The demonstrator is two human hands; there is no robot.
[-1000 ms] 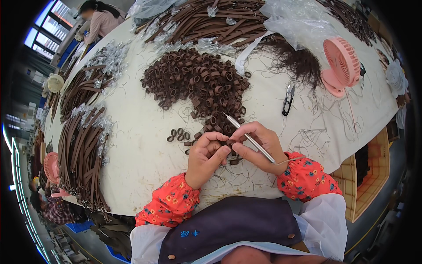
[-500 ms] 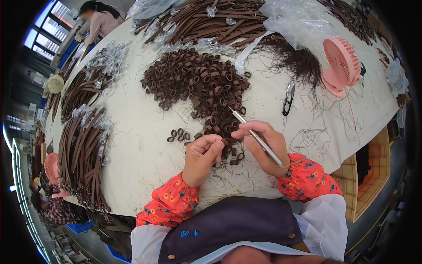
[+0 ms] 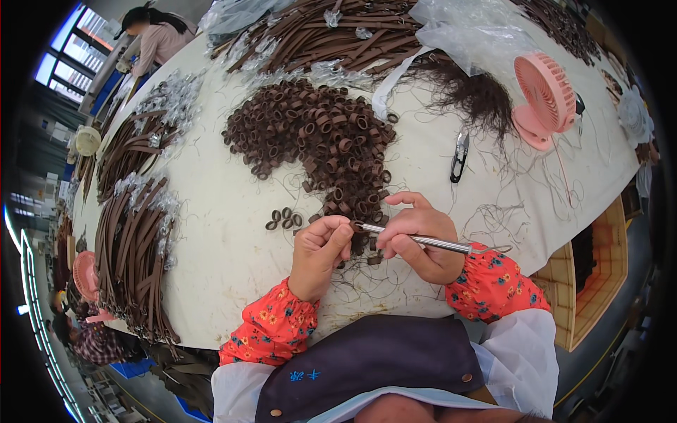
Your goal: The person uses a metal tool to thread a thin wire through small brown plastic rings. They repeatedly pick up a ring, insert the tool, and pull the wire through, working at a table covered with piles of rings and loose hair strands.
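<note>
My left hand (image 3: 319,248) pinches a small brown curl of hair (image 3: 350,224) at its fingertips, just below a big pile of brown hair curls (image 3: 315,140) on the white table (image 3: 211,225). My right hand (image 3: 418,236) grips a thin metal hook tool (image 3: 423,242), held nearly level, its tip touching the curl at my left fingers. Three loose curls (image 3: 283,217) lie just left of my left hand. Stray threads lie under both hands.
Small black scissors (image 3: 459,156) lie to the right of the pile, a pink desk fan (image 3: 544,101) beyond them. Bundles of long brown hair strips (image 3: 134,240) line the left and far edges. Clear plastic bags (image 3: 465,32) sit at the back. Another person (image 3: 159,39) works far left.
My right hand has turned the metal tool from pointing up-left to nearly level, bringing its tip to the curl in my left fingers. Both hands stay near the pile's lower end.
</note>
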